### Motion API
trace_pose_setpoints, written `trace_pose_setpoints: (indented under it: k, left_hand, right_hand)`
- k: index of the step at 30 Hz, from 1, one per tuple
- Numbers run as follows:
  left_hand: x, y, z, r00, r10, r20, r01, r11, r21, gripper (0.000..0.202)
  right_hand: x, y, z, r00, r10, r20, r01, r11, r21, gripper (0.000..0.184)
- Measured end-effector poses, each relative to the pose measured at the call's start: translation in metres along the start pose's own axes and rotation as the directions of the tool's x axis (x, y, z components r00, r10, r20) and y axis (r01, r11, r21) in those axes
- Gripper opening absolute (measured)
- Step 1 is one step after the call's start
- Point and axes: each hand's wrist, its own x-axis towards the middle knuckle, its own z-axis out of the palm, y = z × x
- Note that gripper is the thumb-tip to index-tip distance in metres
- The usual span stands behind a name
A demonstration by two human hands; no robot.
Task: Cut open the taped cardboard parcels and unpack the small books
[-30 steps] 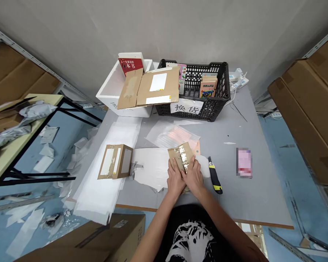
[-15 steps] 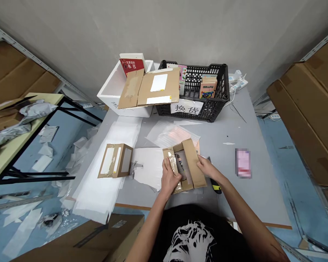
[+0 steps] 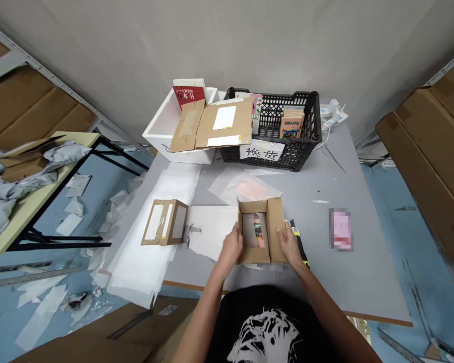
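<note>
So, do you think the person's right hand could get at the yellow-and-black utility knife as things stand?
Probably yes: the right hand lies just beside the knife, and nothing seems to block it. It is gripping the cardboard mailer, though, so it would likely need to let go first.

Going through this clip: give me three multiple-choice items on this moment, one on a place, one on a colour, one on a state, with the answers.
1. Where is the paper sign reading 换货?
A) On the front of the black plastic crate
B) On the wall
C) On the floor

2. What colour is the cover of the book standing in the white foam box?
A) Green
B) Red
C) Yellow

3. What state is the cardboard mailer between the left hand and right hand in?
A) Flattened
B) Open, with something colourful inside
C) Taped shut

Answers:
1. A, the sign sits against the crate's front.
2. B, red shows above the box's rim.
3. B, its top stands open, showing a coloured item.
</note>
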Motion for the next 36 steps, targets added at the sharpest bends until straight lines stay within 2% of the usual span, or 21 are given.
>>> trace_pose_setpoints:
  k: [2, 4, 6, 7, 9, 11, 12, 13, 15, 16, 18, 23, 29, 33, 36]
  left_hand:
    - [0.006, -0.016, -0.012, 0.997, -0.018, 0.075, 0.032, 0.981, -0.190, 0.044]
    - [0.010, -0.030, -0.020, 0.987, -0.020, 0.157, 0.076, 0.929, -0.363, 0.050]
    - [0.012, -0.039, -0.022, 0.981, -0.040, 0.189, 0.116, 0.906, -0.408, 0.054]
    - [0.013, -0.039, -0.021, 0.985, -0.069, 0.159, 0.123, 0.925, -0.360, 0.052]
    - [0.013, -0.033, -0.016, 0.995, -0.097, -0.026, 0.092, 0.986, -0.137, 0.046]
    - [0.015, -0.019, -0.010, 0.975, 0.045, -0.216, -0.004, 0.983, 0.185, 0.048]
    - [0.017, -0.009, -0.008, 0.958, 0.166, -0.233, -0.081, 0.939, 0.336, 0.051]
    - [0.021, 0.000, -0.006, 0.939, 0.288, -0.188, -0.176, 0.872, 0.457, 0.053]
    - [0.033, 0.018, -0.002, 0.893, 0.450, -0.009, -0.358, 0.723, 0.590, 0.055]
    - [0.040, 0.026, 0.000, 0.873, 0.484, 0.063, -0.414, 0.666, 0.620, 0.056]
    - [0.057, 0.036, 0.005, 0.851, 0.508, 0.133, -0.458, 0.593, 0.662, 0.056]
    - [0.090, 0.044, 0.008, 0.851, 0.481, 0.213, -0.466, 0.504, 0.727, 0.042]
    - [0.097, 0.044, 0.009, 0.820, 0.510, 0.259, -0.516, 0.465, 0.720, 0.045]
    - [0.096, 0.045, 0.017, 0.809, 0.514, 0.285, -0.546, 0.475, 0.690, 0.052]
    - [0.094, 0.048, 0.017, 0.788, 0.540, 0.296, -0.580, 0.492, 0.649, 0.048]
  right_hand:
    - [0.000, 0.005, -0.001, 1.000, 0.017, -0.010, -0.017, 0.999, 0.032, 0.031]
    - [0.000, 0.009, -0.001, 1.000, 0.017, 0.003, -0.017, 0.998, 0.067, 0.031]
    - [0.001, 0.010, 0.000, 1.000, 0.012, 0.015, -0.014, 0.996, 0.083, 0.030]
    - [0.001, 0.009, 0.000, 1.000, 0.012, 0.021, -0.014, 0.997, 0.079, 0.031]
    - [0.001, 0.007, 0.000, 0.999, 0.015, 0.029, -0.017, 0.999, 0.050, 0.031]
    - [0.000, 0.003, 0.000, 0.999, 0.020, 0.026, -0.020, 1.000, -0.001, 0.032]
    - [-0.001, 0.002, 0.000, 1.000, 0.020, 0.018, -0.019, 0.999, -0.027, 0.032]
    - [-0.001, 0.001, 0.001, 1.000, 0.018, 0.010, -0.017, 0.999, -0.051, 0.033]
    - [-0.002, 0.001, 0.001, 1.000, 0.010, -0.004, -0.010, 0.996, -0.090, 0.034]
    - [-0.002, 0.001, 0.001, 1.000, 0.002, -0.011, -0.003, 0.995, -0.102, 0.034]
    - [-0.002, 0.001, 0.002, 1.000, -0.016, -0.027, 0.012, 0.993, -0.116, 0.036]
    - [-0.001, 0.003, 0.003, 0.999, -0.027, -0.031, 0.024, 0.995, -0.098, 0.035]
    - [0.001, 0.007, 0.004, 0.999, -0.022, -0.033, 0.019, 0.997, -0.072, 0.034]
    - [0.003, 0.009, 0.006, 0.999, -0.027, -0.045, 0.024, 0.998, -0.063, 0.035]
    - [0.004, 0.010, 0.006, 0.999, -0.013, -0.046, 0.010, 0.998, -0.055, 0.036]
